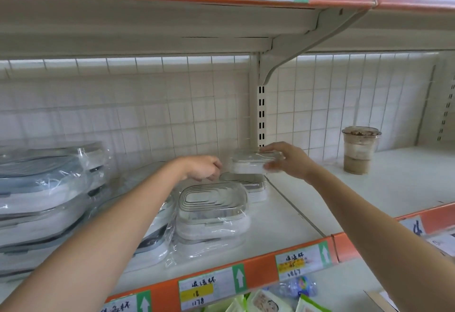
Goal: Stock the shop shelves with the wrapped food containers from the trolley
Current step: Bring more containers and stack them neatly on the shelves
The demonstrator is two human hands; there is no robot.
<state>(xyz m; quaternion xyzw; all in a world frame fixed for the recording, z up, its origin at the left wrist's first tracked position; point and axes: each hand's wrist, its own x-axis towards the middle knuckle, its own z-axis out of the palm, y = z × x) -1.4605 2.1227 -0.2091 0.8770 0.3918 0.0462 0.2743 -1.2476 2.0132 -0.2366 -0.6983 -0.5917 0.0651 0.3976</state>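
My right hand (288, 161) grips a small wrapped white container (248, 164) at the back of the white shelf (290, 215), on top of another small container (248, 183). My left hand (204, 167), fingers curled downward, hovers just left of that pile, over the lower one's edge; whether it touches is unclear. In front stands a stack of two wrapped containers with clear lids (211, 210). Larger wrapped containers (46, 188) are piled at the left. The trolley is out of view.
A plastic cup with a brown drink (360, 151) stands on the neighbouring shelf bay to the right. A wire grid backs the shelf, and a bracket holds the shelf above. Orange price strips run along the front edges. Packaged goods (268, 304) lie on the shelf below.
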